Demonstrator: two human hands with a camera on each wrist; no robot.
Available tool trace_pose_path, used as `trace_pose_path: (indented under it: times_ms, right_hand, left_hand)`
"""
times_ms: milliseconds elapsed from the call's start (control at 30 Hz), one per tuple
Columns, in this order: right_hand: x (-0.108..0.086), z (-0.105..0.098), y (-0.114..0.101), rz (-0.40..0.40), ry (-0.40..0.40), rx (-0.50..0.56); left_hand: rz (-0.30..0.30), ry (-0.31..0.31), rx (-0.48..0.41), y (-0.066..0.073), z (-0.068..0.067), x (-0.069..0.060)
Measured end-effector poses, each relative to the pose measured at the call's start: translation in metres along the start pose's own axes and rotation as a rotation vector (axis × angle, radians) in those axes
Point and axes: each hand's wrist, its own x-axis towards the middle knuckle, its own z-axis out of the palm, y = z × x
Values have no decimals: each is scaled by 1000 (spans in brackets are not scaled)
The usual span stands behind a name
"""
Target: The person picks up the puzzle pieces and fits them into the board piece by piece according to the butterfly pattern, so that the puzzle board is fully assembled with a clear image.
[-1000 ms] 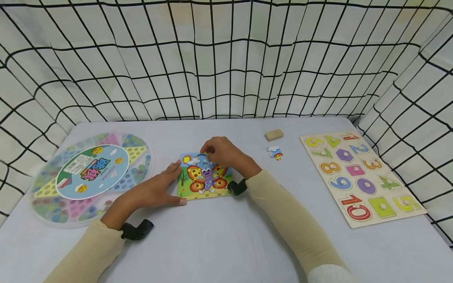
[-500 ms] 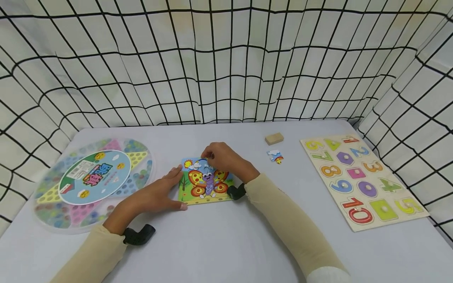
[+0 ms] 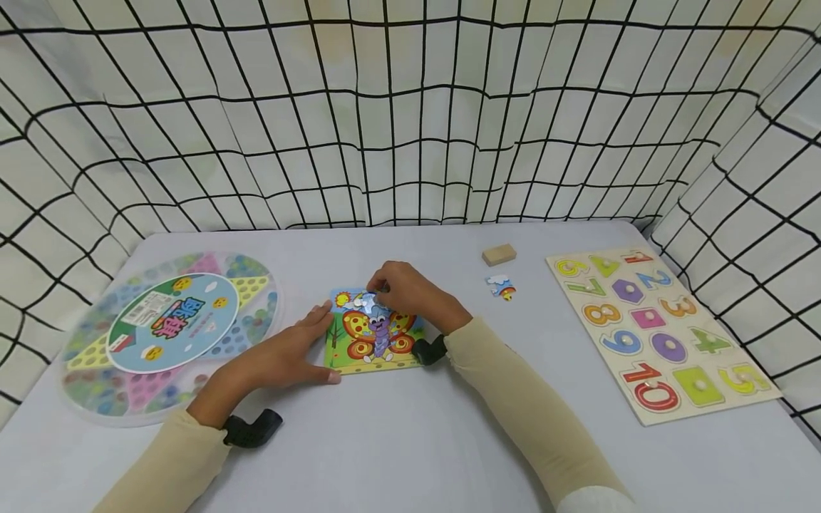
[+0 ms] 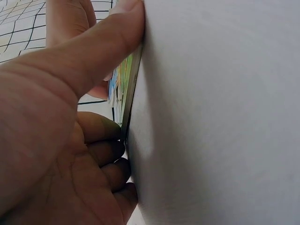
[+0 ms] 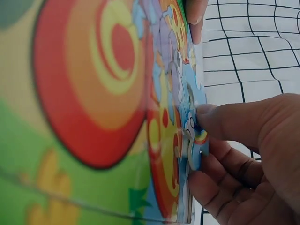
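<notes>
A small picture puzzle board [image 3: 378, 345] with a smiling butterfly lies flat on the white cloth in the head view. My left hand [image 3: 285, 353] braces its left side, fingers laid along that edge and thumb at the near left corner. At the far edge of the board, my right hand [image 3: 413, 292] pinches a blue puzzle piece [image 5: 197, 145] with cloud and rainbow print. The right wrist view shows this piece tilted up from the surface, between thumb and fingers. Its far side is hidden by the fingers. To the right lies a loose puzzle piece [image 3: 500, 286], cloud and rainbow-coloured.
A wooden block [image 3: 499, 254] sits behind the loose piece. Far right is a number-and-shape peg board [image 3: 646, 338]. On the left lies a round clear case [image 3: 173, 323] with a pastel star and marbles. Black-lined netting [image 3: 420, 164] walls the back and sides.
The head view has tilted slightly, so everything sits lower than a second ago. A shiny, tilted piece now shows by the right fingertips. The left hand stays on the board's edge.
</notes>
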Motion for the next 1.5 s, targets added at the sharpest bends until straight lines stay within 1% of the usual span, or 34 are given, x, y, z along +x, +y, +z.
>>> trace_pose_path:
  times_ms: [167,300,467,733,1067,1367,1500]
  right_hand:
    - [1,0,-2,13,-2,-35]
    - [2,1,-1,28,-13,-51]
    - [3,2,-2,38,-30,-48]
    - [2,0,-5,46,-6,-41]
    - [0,2,-7,54,-45,-82]
    - [0,4,-10,49,-53,-120]
    - [0,1,-6,52,-53,-97]
  left_hand:
    - [7,8,-5,-1,1,1]
    - [-4,9,-10,-1,2,1]
    - [-4,9,-2,0,2,0]
    - [12,15,4,1,0,0]
    - [4,10,-1,-1,1,0]
    - [4,9,-2,-3,2,0]
    - [6,11,2,-2,2,0]
